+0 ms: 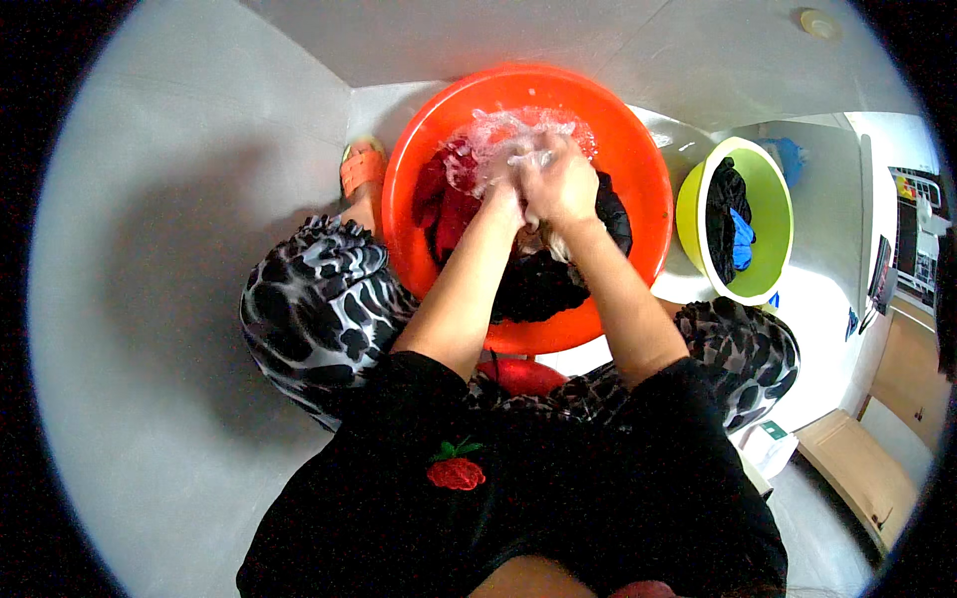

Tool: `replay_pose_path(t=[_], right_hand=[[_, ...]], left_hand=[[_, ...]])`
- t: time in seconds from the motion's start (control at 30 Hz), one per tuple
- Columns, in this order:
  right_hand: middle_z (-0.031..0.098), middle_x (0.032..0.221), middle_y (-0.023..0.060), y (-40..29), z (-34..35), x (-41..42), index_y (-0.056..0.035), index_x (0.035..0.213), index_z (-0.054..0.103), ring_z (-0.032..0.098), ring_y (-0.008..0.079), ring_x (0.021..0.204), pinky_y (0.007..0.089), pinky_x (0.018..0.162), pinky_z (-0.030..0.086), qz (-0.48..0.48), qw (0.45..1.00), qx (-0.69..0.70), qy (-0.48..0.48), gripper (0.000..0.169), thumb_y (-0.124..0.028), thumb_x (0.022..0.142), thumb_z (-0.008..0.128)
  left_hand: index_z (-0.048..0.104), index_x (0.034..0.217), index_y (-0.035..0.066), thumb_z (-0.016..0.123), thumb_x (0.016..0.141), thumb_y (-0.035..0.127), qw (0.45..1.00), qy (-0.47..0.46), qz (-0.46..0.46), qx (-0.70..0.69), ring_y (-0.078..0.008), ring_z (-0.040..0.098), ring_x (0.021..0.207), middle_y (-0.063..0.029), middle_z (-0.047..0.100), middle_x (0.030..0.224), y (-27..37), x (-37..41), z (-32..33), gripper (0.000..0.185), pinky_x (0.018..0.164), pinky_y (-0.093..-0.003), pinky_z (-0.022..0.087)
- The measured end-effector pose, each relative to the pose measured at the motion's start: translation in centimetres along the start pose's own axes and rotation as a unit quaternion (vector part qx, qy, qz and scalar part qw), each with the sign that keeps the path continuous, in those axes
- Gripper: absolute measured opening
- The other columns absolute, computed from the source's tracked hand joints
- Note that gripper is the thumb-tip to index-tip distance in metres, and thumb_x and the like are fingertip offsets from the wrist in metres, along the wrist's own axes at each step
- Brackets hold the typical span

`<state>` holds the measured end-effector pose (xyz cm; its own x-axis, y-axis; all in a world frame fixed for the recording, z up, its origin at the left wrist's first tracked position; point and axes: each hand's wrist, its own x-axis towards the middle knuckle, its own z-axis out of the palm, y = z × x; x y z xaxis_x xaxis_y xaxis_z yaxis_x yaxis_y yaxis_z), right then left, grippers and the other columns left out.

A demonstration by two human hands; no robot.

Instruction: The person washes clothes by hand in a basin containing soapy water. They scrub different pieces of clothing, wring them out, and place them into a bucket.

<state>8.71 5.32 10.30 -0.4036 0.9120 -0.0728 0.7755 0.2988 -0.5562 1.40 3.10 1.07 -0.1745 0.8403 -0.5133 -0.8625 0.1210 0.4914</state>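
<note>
A large orange-red plastic basin [647, 224] stands in front of me, holding wet clothes and foamy water [531, 123]. My left hand [502, 176] and my right hand [562, 176] meet over its middle, blurred and wet with suds. Between them is a whitish, soapy bit of cloth [532, 158], gripped by the right hand; the left hand's fingers are hard to make out under foam. Dark red cloth [448, 213] lies left of my hands. Black cloth [534, 288] lies below my wrists, and more black cloth [614, 213] is to their right.
A yellow-green basin [770, 261] with black cloth [727, 217] and blue cloth [742, 239] stands at the right. Grey walls [187, 224] rise behind and at the left. My knees flank the orange-red basin, with a sandalled foot [362, 172] beside it. An open wooden cabinet door [860, 471] is at lower right.
</note>
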Motion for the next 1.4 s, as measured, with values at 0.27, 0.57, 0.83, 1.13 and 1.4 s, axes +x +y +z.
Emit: replay_pose_path(t=[0.27,0.57,0.83,1.13,1.4], right_hand=[[0.063,0.107,0.0150,16.6,7.0,10.2,-0.0003,0.108,0.063,0.059,0.0241,0.098,0.0367,0.088,0.044,0.332,0.849,0.368,-0.184,0.072,-0.064,0.074,0.061],[0.034,0.143,0.0140,16.9,17.1,5.0,-0.0143,0.135,0.040,0.038,0.0392,0.127,0.0500,0.100,0.037,-0.071,0.923,-0.279,-0.255,0.056,-0.041,0.087,0.051],[0.064,0.111,0.0101,16.8,12.7,10.8,-0.0128,0.102,0.067,0.055,0.0262,0.113,0.0405,0.090,0.045,0.206,0.961,0.105,-0.151,0.027,-0.021,0.076,0.061],[0.057,0.097,0.0122,-0.6,-1.9,-5.7,-0.0078,0.091,0.065,0.054,0.0283,0.094,0.0365,0.086,0.043,-0.104,0.948,0.297,-0.038,0.021,-0.011,0.073,0.057],[0.056,0.110,0.0194,-2.7,-0.4,-3.5,-0.0190,0.111,0.062,0.055,0.0394,0.097,0.0459,0.085,0.046,-0.037,0.997,-0.063,0.036,0.051,-0.052,0.073,0.064]], left_hand=[[0.053,0.114,0.009,0.064,0.081,0.025,0.959,0.040,0.090,0.264,-0.0200,0.057,0.095,-0.0081,0.059,0.106,0.2,1.4,-0.5,0.039,0.083,-0.0337,0.045],[0.016,0.146,0.027,0.061,0.085,0.034,0.981,0.139,-0.016,0.133,-0.0388,0.035,0.125,-0.0087,0.030,0.145,-0.6,2.8,-5.8,0.076,0.096,-0.0501,0.035],[0.017,0.145,0.028,0.061,0.083,0.041,0.976,0.181,-0.054,0.110,-0.0341,0.038,0.122,-0.0080,0.033,0.143,-1.3,2.4,-4.0,0.077,0.090,-0.0466,0.039],[0.056,0.103,0.012,0.037,0.092,0.053,0.937,-0.234,-0.013,-0.261,-0.0263,0.055,0.093,-0.0072,0.059,0.100,-1.5,4.3,-8.0,0.046,0.086,-0.0429,0.045],[0.055,0.101,0.011,0.043,0.092,0.046,0.994,-0.079,-0.003,-0.076,-0.0236,0.056,0.087,-0.0066,0.058,0.097,-1.2,0.1,-3.5,0.038,0.077,-0.0390,0.049]])
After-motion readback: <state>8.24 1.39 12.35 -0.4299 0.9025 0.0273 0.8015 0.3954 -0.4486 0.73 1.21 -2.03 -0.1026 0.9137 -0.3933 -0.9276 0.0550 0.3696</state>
